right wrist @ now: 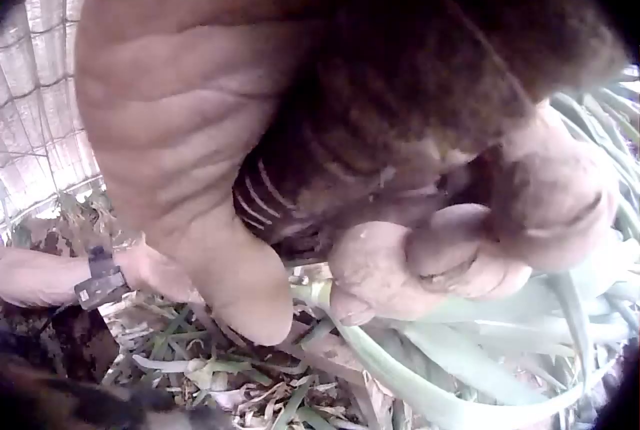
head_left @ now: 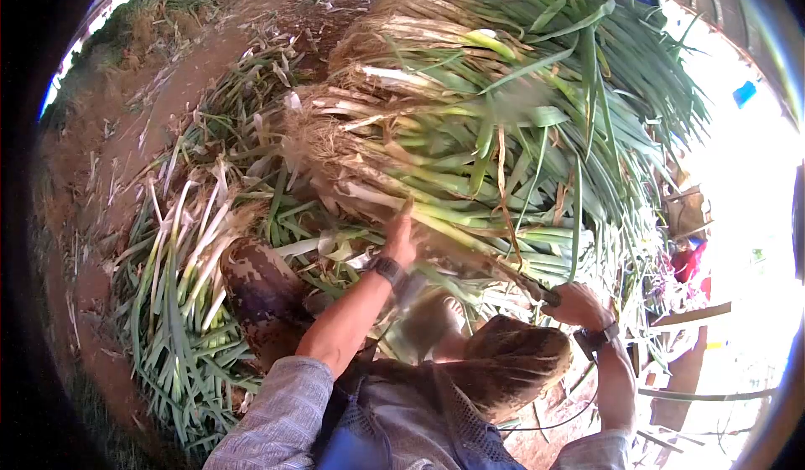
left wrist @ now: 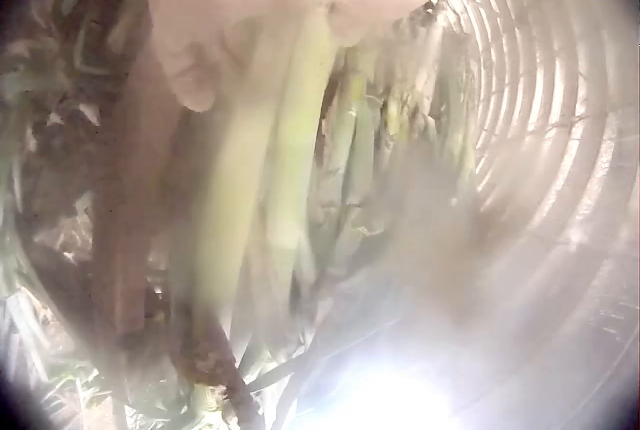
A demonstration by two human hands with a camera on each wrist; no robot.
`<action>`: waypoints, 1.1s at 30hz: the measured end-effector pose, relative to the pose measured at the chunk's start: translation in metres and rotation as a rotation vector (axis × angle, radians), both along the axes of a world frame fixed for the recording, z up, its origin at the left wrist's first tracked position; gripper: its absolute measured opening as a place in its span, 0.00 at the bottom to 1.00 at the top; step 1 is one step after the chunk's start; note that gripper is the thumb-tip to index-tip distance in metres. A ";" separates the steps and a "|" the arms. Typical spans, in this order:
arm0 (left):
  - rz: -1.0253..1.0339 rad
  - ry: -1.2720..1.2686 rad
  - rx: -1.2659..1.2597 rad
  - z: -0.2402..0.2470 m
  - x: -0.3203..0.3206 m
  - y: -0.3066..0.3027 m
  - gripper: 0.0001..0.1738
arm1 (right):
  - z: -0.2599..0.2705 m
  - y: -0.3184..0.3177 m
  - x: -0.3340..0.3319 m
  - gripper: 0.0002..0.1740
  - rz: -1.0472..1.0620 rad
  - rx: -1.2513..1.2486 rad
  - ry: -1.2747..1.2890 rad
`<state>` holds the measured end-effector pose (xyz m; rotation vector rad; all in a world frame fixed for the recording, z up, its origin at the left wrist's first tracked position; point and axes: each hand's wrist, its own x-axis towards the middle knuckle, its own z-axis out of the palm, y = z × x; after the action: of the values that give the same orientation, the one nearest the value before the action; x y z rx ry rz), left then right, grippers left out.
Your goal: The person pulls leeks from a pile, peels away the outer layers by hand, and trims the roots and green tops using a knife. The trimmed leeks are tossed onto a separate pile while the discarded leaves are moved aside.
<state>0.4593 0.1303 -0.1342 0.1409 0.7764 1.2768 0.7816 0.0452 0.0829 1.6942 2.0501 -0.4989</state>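
Observation:
My left hand (head_left: 401, 239) is at the near edge of the leek pile, by the pale stalks (head_left: 428, 210). In the left wrist view its fingers (left wrist: 195, 80) bend over light green stalks (left wrist: 300, 150), partly blurred. My right hand (head_left: 579, 305) grips the end of a dark, narrow tool (head_left: 527, 284) that lies slantwise along the near stalks. The right wrist view shows curled fingers (right wrist: 440, 260) and a thumb around its dark, worn handle (right wrist: 370, 120); what the far end looks like is unclear.
Leeks with roots and long green leaves (head_left: 604, 109) are heaped ahead. Another bunch (head_left: 180, 302) lies on the left beside a knee (head_left: 264, 290). Loose trimmings (head_left: 251, 93) cover the brown soil (head_left: 159, 76). A thin cable (head_left: 545, 426) runs near the right forearm.

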 end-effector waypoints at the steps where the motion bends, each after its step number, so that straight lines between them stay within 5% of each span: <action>1: 0.098 0.070 -0.022 0.011 0.001 0.000 0.52 | 0.007 -0.003 0.001 0.30 -0.003 0.003 -0.004; 4: 0.379 0.276 -0.106 0.028 -0.010 -0.001 0.45 | 0.016 -0.011 0.004 0.34 -0.003 0.099 0.079; 5: 0.295 0.322 -0.103 0.011 -0.038 0.007 0.45 | 0.019 -0.012 0.005 0.34 -0.010 0.103 0.076; 7: 0.513 0.391 0.070 0.069 -0.072 -0.002 0.41 | 0.022 -0.017 0.004 0.30 -0.053 0.138 0.143; 8: 0.487 0.370 0.243 0.044 -0.112 0.017 0.39 | 0.015 -0.017 0.012 0.26 0.011 0.140 0.209; 9: 0.490 0.358 -0.062 0.077 -0.130 0.014 0.32 | 0.009 -0.017 0.007 0.26 0.021 0.137 0.219; 11: 0.476 0.336 -0.012 0.051 -0.174 0.040 0.21 | 0.001 -0.009 -0.007 0.20 -0.020 0.144 0.347; 13: 0.390 0.349 -0.067 0.063 -0.183 0.050 0.20 | -0.015 0.003 -0.029 0.16 0.156 0.306 0.340; 15: 0.352 0.416 0.023 0.001 -0.209 0.091 0.17 | -0.007 0.011 -0.062 0.17 0.175 0.324 0.357; 16: 0.237 0.324 0.100 0.064 -0.186 0.059 0.16 | -0.020 0.018 -0.067 0.20 0.178 0.350 0.342; 25: 0.103 0.372 0.075 0.093 -0.147 0.033 0.18 | -0.050 0.067 -0.149 0.21 0.188 0.405 0.442; 27: 0.054 0.409 0.052 0.038 -0.150 0.050 0.18 | -0.056 0.075 -0.158 0.22 0.191 0.381 0.459; 30: 0.197 0.604 0.077 0.051 -0.132 0.033 0.19 | -0.063 0.090 -0.164 0.24 0.225 0.255 0.354; 33: 0.090 0.693 0.155 0.034 -0.132 0.027 0.20 | -0.078 0.111 -0.163 0.24 0.203 0.310 0.444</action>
<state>0.3270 0.1568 -0.1002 0.7067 1.2805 1.3828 0.6183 0.1561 0.0045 1.6194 2.7074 -0.5504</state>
